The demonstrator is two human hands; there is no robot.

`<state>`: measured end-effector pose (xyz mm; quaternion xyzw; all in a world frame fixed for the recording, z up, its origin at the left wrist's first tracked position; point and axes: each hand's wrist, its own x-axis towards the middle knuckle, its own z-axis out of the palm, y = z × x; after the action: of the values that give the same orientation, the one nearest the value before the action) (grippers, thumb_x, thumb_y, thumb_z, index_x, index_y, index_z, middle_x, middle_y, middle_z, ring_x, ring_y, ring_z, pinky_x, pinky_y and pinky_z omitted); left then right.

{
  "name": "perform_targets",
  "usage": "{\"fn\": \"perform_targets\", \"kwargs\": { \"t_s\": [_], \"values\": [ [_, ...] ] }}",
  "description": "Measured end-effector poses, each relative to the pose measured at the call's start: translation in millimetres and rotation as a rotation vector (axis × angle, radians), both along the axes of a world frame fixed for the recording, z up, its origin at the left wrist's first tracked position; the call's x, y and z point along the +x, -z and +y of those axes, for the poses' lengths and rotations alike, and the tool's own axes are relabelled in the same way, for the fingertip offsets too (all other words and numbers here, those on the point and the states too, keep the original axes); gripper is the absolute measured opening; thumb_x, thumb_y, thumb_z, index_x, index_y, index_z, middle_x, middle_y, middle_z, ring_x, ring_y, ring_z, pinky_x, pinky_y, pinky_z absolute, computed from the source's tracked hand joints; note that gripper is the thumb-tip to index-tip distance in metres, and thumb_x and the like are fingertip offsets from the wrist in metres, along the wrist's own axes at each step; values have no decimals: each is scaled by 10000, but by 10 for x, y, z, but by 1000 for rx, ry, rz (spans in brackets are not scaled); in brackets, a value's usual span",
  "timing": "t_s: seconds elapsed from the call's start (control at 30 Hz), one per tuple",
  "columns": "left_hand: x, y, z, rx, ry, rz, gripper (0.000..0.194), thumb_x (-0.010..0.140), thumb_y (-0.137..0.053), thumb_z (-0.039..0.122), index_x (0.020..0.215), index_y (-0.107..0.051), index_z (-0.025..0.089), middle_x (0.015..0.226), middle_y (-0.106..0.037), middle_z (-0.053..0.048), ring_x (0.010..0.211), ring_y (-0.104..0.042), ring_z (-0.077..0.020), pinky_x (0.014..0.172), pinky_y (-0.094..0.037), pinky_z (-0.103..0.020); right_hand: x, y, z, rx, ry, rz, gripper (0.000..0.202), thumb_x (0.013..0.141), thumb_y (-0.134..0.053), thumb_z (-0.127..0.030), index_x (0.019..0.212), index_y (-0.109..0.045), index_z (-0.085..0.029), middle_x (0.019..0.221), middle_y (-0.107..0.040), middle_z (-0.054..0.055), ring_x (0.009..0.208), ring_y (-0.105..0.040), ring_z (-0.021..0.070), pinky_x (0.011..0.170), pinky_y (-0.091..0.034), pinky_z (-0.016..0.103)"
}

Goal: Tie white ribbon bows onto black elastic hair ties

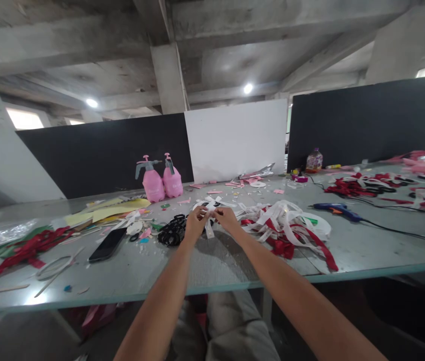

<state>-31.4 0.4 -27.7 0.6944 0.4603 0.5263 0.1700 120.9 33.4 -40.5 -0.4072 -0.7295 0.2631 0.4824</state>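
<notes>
A white ribbon piece [210, 229] hangs between my two hands, above the middle of the grey table. My left hand [196, 220] pinches it from the left, and my right hand [225, 216] pinches it from the right, the fingertips of both nearly touching. Black bands [172, 231] lie in a heap just left of my left hand. To the right of my right hand is a tangle of white and red ribbons [285, 225]. More white strips lie behind my fingers, partly hidden by them.
A phone [108, 244] and red ribbons [28, 253] lie left. Two pink spray bottles [153, 185] stand at the back. On the right are a blue glue gun [338, 210] with its cord, a drink bottle [314, 161] and more ribbons. Upright panels [237, 140] border the table [212, 273].
</notes>
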Motion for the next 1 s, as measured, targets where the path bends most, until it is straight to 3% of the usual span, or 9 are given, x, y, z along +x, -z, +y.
{"fn": "perform_targets", "kwargs": {
  "t_s": [0.17, 0.3, 0.77, 1.0],
  "values": [
    [-46, -62, -81, 110, -85, 274, 231, 822, -546, 361, 920, -695, 215, 893, -679, -24, 672, -565, -110, 694, -423, -244, 32, -40, -64, 211, 42, -142, 261, 818, -510, -317, 620, -575, -160, 612, -551, 13, 605, -459, 124, 584, -293, 223],
    [-49, -75, -91, 116, -106, 374, 225, 827, -544, 327, 943, -702, 215, 898, -675, -31, 668, -554, -107, 735, -416, -254, 44, -48, -73, 251, 63, -236, 226, 825, -510, -279, 650, -595, -164, 671, -581, 29, 650, -472, 133, 622, -301, 226],
    [-26, -89, -117, 154, -172, 552, 187, 813, -550, 275, 913, -700, 226, 861, -685, -8, 686, -551, -120, 826, -326, -303, 41, -29, -91, 253, 76, -274, 196, 804, -531, -230, 643, -605, -147, 639, -584, 18, 606, -465, 109, 588, -295, 211],
    [-1, -99, -129, 159, -243, 496, 140, 771, -578, 287, 801, -703, 231, 836, -687, 6, 675, -543, -116, 824, -318, -303, 23, -34, -107, 303, 55, -257, 181, 810, -527, -222, 656, -586, -148, 645, -565, 12, 608, -453, 107, 586, -292, 209]
  ]
}}
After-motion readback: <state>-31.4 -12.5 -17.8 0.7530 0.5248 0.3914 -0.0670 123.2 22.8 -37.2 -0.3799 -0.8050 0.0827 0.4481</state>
